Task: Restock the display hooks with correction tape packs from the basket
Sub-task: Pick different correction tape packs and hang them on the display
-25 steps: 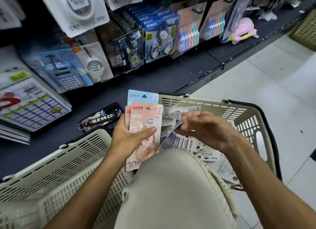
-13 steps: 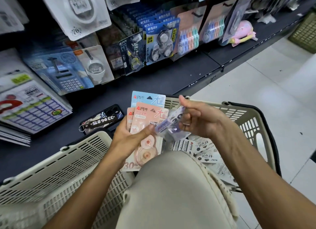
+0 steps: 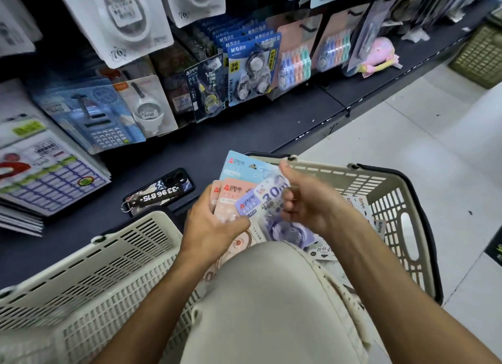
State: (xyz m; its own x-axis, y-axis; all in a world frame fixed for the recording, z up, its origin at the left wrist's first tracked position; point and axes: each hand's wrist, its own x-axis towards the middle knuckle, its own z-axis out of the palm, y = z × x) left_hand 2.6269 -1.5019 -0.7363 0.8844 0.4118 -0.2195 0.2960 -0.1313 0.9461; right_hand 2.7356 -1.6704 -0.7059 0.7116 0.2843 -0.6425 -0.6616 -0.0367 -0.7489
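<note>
My left hand grips a fanned stack of correction tape packs: a pink pack in front and a light blue pack behind. My right hand pinches a purple pack and lays it against the front of the stack. Both hands hover over the beige plastic basket, where more packs lie at the bottom. Display hooks above the shelf carry hanging correction tape packs.
A phone with a key tag lies on the dark shelf just beyond the basket. Calculators and label sheets sit at left. My knee covers the basket's near part. A second basket stands far right on the white floor.
My right hand lifted a purple pack out of the basket and brought it left onto the stack in my left hand. The stack rose slightly.
</note>
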